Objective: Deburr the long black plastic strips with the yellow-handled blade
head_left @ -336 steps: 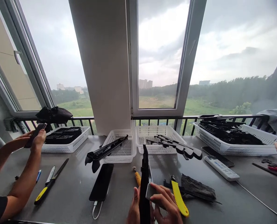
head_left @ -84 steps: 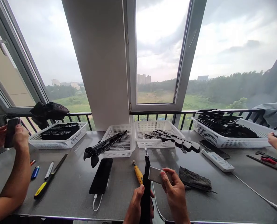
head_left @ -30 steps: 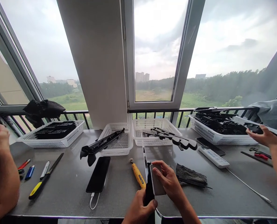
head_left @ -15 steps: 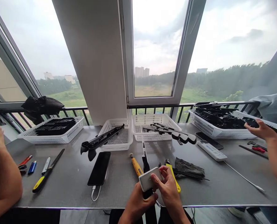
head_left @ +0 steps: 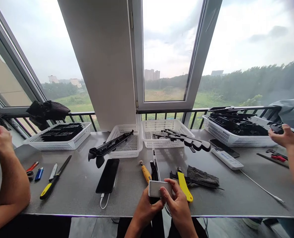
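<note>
At the table's near edge my two hands are close together. My right hand (head_left: 178,201) is closed, thumb and fingers gripping a flat, pale grey rectangular block (head_left: 154,189). Below and behind that block, my left hand (head_left: 145,206) is wrapped round a long black plastic part (head_left: 157,221), which runs down between my legs and up past the block. The block hides where it touches the part. Close by lie a yellow-handled tool with a round tip (head_left: 146,173), a yellow utility knife (head_left: 185,186) and a dark grey crumpled cloth (head_left: 202,176).
White baskets (head_left: 125,154) with black parts line the table's back. A phone (head_left: 107,176) on a cable lies left, a power strip (head_left: 226,159) right. A file-like tool with a yellow-black handle (head_left: 47,190) lies farther left. Other people's arms (head_left: 14,178) reach in from both sides.
The block in my right hand has turned from slanted to nearly level. The person on the right has drawn a black part rightward; the left person's raised hand shows more fully. The view has shifted slightly.
</note>
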A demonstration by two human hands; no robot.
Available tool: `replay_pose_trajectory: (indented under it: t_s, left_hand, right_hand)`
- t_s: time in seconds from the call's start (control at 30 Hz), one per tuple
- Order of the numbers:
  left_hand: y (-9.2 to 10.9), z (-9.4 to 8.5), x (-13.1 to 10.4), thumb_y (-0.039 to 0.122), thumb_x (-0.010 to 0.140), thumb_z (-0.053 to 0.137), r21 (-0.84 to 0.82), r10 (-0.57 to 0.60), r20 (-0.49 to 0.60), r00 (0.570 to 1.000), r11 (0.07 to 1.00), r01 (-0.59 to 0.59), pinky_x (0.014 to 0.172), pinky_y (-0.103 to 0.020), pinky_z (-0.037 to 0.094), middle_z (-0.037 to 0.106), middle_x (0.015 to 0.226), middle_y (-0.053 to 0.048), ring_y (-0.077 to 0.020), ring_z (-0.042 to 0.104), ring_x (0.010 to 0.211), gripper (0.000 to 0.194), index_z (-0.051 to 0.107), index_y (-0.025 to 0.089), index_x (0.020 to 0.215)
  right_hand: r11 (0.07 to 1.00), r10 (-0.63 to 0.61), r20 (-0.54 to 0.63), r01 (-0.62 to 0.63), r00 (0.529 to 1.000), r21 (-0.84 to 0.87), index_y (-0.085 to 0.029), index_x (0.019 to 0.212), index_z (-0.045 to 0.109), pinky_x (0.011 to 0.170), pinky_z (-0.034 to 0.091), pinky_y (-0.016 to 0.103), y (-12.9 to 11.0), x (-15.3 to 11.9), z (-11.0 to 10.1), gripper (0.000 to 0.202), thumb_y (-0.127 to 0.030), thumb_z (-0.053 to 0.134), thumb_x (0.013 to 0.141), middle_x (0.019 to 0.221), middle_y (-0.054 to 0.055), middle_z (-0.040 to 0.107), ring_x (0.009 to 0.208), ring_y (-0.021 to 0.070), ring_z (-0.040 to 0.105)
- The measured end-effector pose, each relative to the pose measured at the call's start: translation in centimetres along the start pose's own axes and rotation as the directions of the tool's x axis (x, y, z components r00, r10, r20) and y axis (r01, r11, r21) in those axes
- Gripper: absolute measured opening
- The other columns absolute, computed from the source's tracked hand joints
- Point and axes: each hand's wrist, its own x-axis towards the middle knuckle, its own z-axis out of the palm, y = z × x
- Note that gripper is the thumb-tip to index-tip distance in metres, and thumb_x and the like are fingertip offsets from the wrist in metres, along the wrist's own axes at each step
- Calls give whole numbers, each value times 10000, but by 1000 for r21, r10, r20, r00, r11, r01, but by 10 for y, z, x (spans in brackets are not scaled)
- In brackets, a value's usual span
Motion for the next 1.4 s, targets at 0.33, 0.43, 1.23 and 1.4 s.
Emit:
replay_pose_trajectory:
  t_s: [0.33, 0.43, 1.23, 1.4]
  left_hand:
    - [1, 4, -3, 407, 837, 839, -29, -90, 104, 990, 995, 93, 1016, -416, 587, 841, 1182, -105, -337, 754, 1116, 451, 798, 167, 1217]
    - [6, 3, -1, 316, 794, 844, 0, -35, 88, 995, 999, 35, 1108, -432, 543, 822, 1262, -87, -347, 713, 1209, 496, 786, 187, 1269]
    - [-11, 7, 1, 302, 812, 780, 168, -40, 25, 999, 985, 35, 984, -406, 569, 821, 1141, -113, -326, 713, 1068, 415, 797, 149, 1197]
    - [-7, 8, 2, 278, 787, 783, 118, -10, 58, 998, 993, 3, 1001, -394, 562, 817, 1145, -82, -314, 705, 1070, 507, 767, 169, 1282]
  right_hand:
    - [999, 30, 107, -33, 994, 28, -201, 1210, 767, 714, 667, 330, 0, 1, -1, 705, -725, 881, 753, 1073, 87, 818, 815, 265, 802]
    - [999, 40, 33, -40, 999, 16, -194, 1222, 749, 758, 678, 351, 0, 4, -8, 741, -738, 888, 739, 1105, 110, 829, 877, 290, 819]
    - [988, -104, 39, 99, 994, 116, -217, 1051, 847, 942, 676, 383, 36, 3, -20, 390, -498, 904, 786, 1402, 163, 758, 1195, 340, 774]
    - [988, -131, -83, 137, 988, 75, -219, 1028, 866, 921, 680, 378, 26, 4, -16, 348, -470, 858, 787, 1406, 157, 767, 1191, 341, 776]
